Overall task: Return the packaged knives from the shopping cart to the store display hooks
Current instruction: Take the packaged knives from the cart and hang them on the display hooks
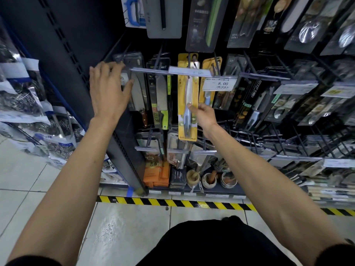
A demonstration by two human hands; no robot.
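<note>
A knife in a yellow card package hangs upright in front of the display, its top at a hook behind the price strip. My right hand pinches the package's right edge about halfway down. My left hand reaches to the far left of the row, with fingers and thumb round the edge of a clear-packaged cleaver on its hook. More packaged knives hang between the two. The shopping cart is out of sight.
A price rail with a tag reading 8.00 crosses in front of the hooks. Kitchen tools hang on hooks to the right and above. A dark shelf upright stands at left. Mortars sit on the bottom shelf. Hazard tape marks the floor.
</note>
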